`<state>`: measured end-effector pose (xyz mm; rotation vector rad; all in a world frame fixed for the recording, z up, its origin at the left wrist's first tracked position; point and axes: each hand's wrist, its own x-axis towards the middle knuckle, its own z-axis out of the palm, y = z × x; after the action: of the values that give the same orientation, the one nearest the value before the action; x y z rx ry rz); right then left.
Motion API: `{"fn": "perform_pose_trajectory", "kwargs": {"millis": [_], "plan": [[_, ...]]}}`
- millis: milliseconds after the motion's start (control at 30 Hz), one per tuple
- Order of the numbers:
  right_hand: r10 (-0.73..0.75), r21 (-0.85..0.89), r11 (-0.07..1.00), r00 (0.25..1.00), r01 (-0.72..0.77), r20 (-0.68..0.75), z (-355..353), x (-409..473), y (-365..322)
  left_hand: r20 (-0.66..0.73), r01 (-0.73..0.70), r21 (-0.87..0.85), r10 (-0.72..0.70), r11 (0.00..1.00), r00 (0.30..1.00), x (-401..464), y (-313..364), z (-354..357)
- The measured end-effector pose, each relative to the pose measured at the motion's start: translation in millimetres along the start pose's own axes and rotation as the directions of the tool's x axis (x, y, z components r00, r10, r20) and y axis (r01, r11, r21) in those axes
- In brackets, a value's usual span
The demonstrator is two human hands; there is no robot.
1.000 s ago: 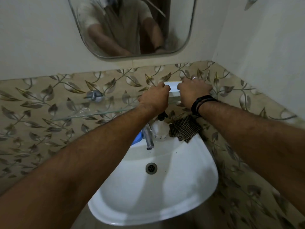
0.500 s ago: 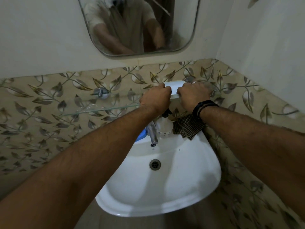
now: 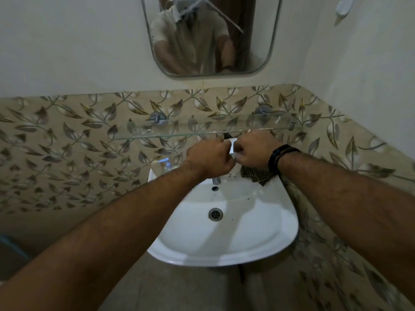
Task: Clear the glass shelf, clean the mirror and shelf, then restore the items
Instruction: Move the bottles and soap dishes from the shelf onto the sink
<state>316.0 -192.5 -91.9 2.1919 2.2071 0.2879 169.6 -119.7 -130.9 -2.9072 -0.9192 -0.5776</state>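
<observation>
both hands meet just in front of the glass shelf, below its front edge and above the back of the white washbasin. the left hand is curled, its fingertips pinching one end of a small white item; what the item is cannot be told. the right hand, with a black wristband on its wrist, is curled too and grasps the other end of the same white item, so the item sits between the two hands, just under the shelf's front edge. the shelf itself runs along the leaf-patterned tile wall, held by two round metal brackets. above the shelf hangs the mirror, on the plain wall. below the shelf, on the basin's back rim, a checked cloth lies at the right, partly under the right wrist. at the rim's left corner stands a bottle with a blue pump top. the tip of the tap shows under the left hand, with the drain lower in the bowl.
</observation>
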Motion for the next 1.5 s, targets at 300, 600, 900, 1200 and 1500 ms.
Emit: {"fn": "perform_pose_trajectory", "kwargs": {"millis": [300, 600, 900, 1200, 1500], "plan": [[-0.137, -0.064, 0.986, 0.968, 0.154, 0.209, 43.4, 6.9, -62.1, 0.3, 0.082, 0.035, -0.089, 0.996, 0.95, -62.2, -32.6, 24.4], [-0.142, -0.287, 0.938, 0.97, 0.195, 0.196, 100.7, 48.0, -115.4, 0.357, 0.268, 0.05, -0.268, 0.962, 0.895, -92.5, -88.8, 70.6], [-0.065, -0.337, 0.929, 0.966, 0.151, 0.251, 125.4, 100.1, -120.4, 0.269, 0.385, -0.049, -0.359, 0.922, 0.894, -75.8, -128.0, 115.4], [-0.028, -0.36, 0.924, 0.959, 0.133, 0.281, 149.4, 132.0, -108.5, 0.286, 0.383, -0.068, -0.35, 0.921, 0.892, -51.9, -146.7, 137.8], [-0.095, -0.323, 0.94, 0.994, 0.107, 0.05, 159.7, 129.2, -106.1, 0.3, 0.393, -0.063, -0.358, 0.918, 0.884, -40.1, -150.2, 152.0]]}}
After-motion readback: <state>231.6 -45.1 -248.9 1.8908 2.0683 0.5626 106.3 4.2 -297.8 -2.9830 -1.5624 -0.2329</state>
